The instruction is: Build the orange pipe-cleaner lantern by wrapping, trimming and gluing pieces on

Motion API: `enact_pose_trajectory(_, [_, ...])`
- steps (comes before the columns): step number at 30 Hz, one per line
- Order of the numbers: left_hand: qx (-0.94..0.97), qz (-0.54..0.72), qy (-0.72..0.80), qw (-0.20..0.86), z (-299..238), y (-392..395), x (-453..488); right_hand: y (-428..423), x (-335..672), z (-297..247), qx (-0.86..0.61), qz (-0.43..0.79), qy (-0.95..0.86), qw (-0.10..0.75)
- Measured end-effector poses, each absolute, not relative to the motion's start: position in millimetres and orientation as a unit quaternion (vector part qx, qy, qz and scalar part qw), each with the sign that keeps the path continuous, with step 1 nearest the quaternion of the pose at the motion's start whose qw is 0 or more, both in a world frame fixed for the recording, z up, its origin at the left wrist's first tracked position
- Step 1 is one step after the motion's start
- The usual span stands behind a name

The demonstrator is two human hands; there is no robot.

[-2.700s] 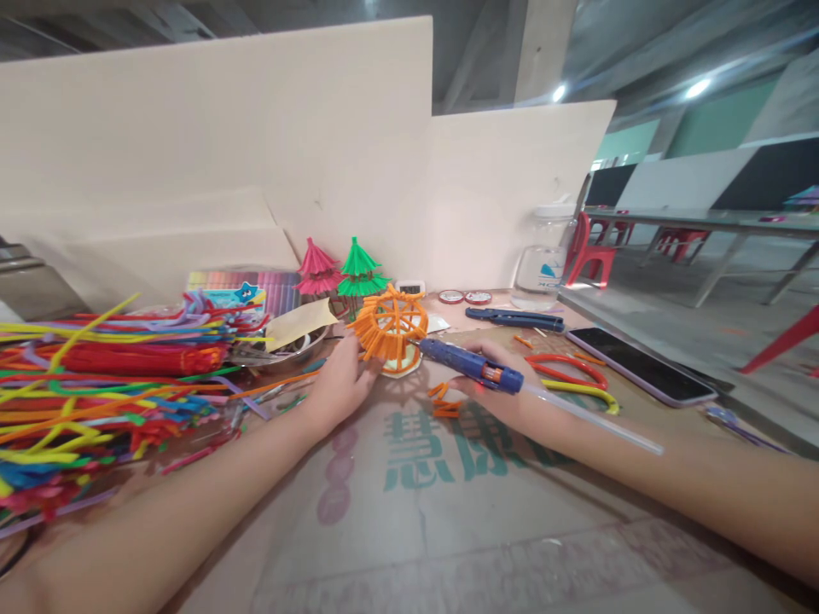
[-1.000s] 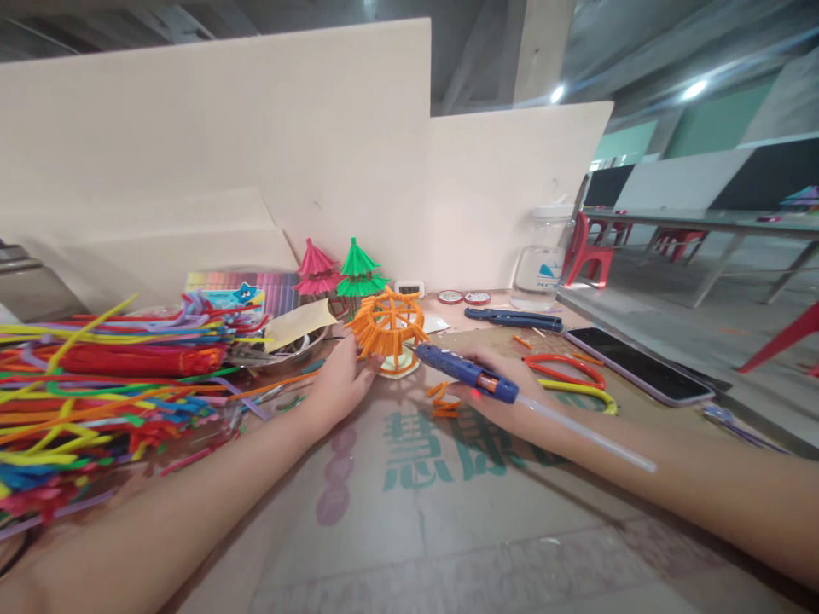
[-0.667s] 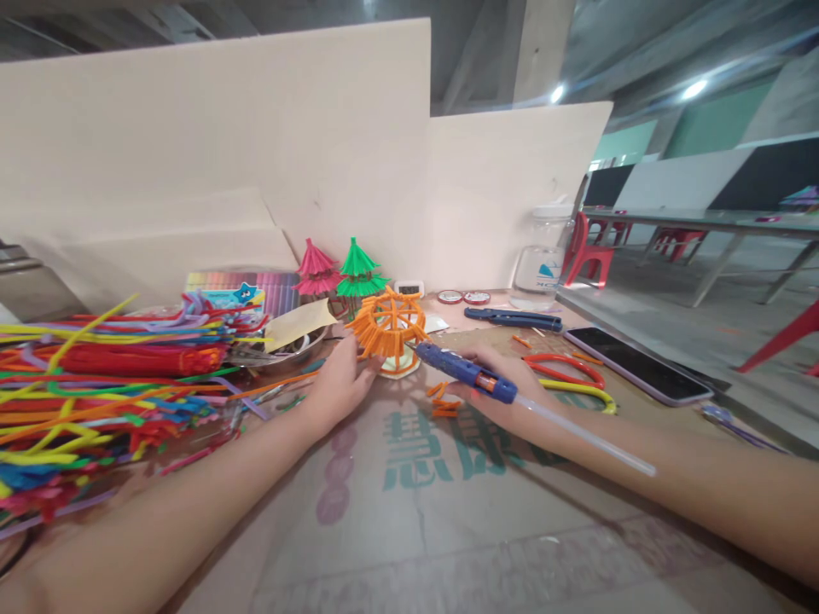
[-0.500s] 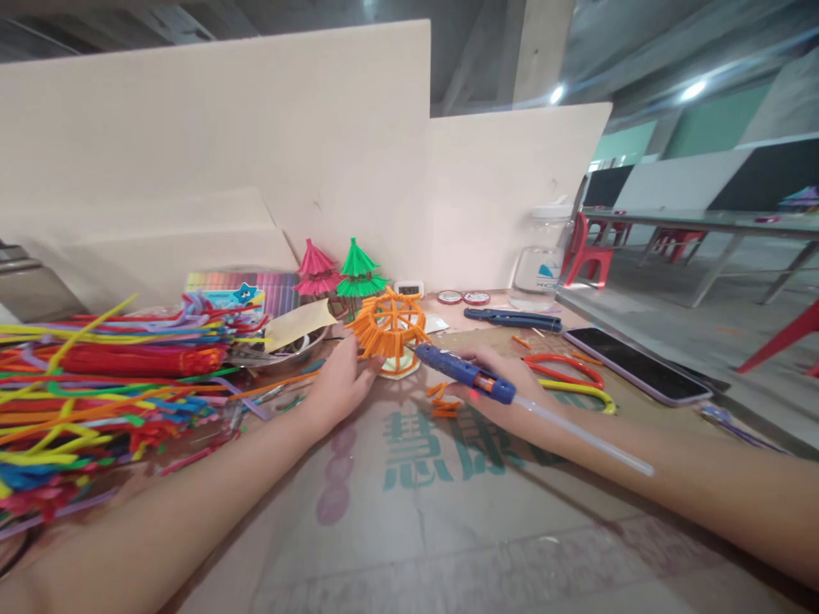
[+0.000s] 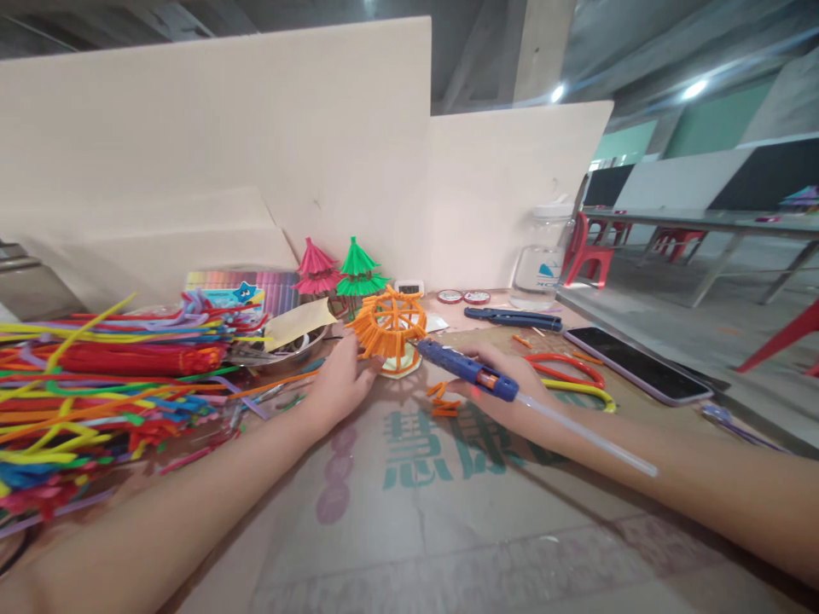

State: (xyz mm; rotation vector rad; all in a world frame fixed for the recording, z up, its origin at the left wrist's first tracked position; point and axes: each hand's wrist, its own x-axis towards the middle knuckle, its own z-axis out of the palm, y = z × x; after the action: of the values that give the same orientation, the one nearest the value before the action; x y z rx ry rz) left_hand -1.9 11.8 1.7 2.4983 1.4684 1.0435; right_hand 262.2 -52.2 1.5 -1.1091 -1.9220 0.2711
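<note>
An orange pipe-cleaner pavilion with a round, slatted roof and a pale base stands on the cardboard in the middle. My left hand is closed on its left side, fingers partly hidden behind it. My right hand grips a blue hot glue gun, a red light glowing on it and a clear glue stick poking out of its back. The gun's nozzle points at the pavilion's right side, close to the roof's lower edge; whether it touches I cannot tell. Short orange pipe-cleaner pieces lie by my right hand.
Bundles of coloured pipe cleaners cover the left side. Behind stand a pink pavilion and a green one. To the right are navy pliers, a phone, a water bottle and red and yellow pipe cleaners.
My right hand and the glue gun have shifted very slightly to the right. My left hand and the orange pavilion stay in place.
</note>
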Motion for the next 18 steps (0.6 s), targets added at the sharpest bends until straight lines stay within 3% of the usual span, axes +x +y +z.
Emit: enact_pose_trajectory(18, [0.831,0.343,0.439,0.004,2.4,9.0,-1.9,-50.7,263.7,-1.0,-0.452,0.098,-0.769,0.441])
